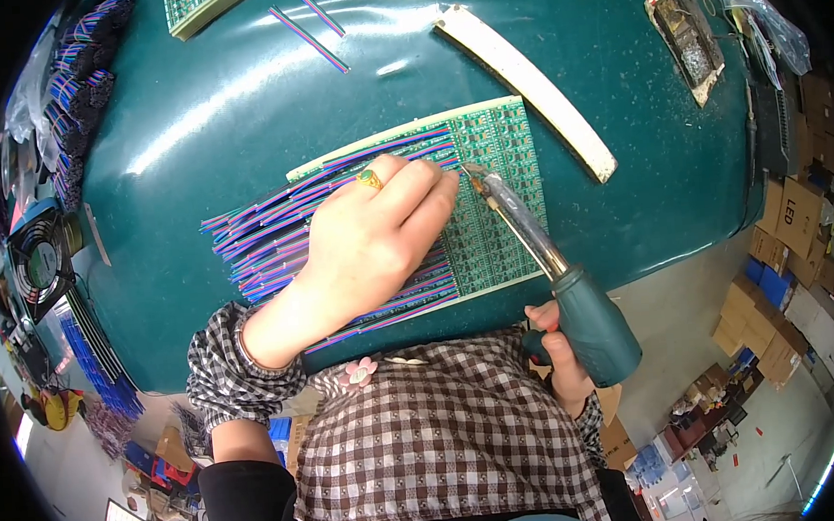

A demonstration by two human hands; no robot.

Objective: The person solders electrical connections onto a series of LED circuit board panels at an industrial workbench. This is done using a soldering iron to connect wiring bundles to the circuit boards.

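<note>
A green circuit board panel [490,208] is seen lying flat on the dark teal counter [235,90], with rows of multicoloured ribbon wires [263,236] fanned out across its left side and over its left edge. The left hand [368,235] is laid palm-down on the wires, its fingers held close together and pressed against the board; a gold ring with a green stone [370,178] is worn on one finger. The right hand [561,357] is closed around the teal grip of a soldering iron [551,271], whose metal tip is brought down to the board's upper part, just beside the left fingertips. A long cream strip [530,86] is set diagonally on the counter beyond the board. A second green board [193,5] and loose ribbon wires [312,23] are found near the far edge, and a small black fan [40,260] is placed at the far left. A checked shirt [438,441] is seen below.
</note>
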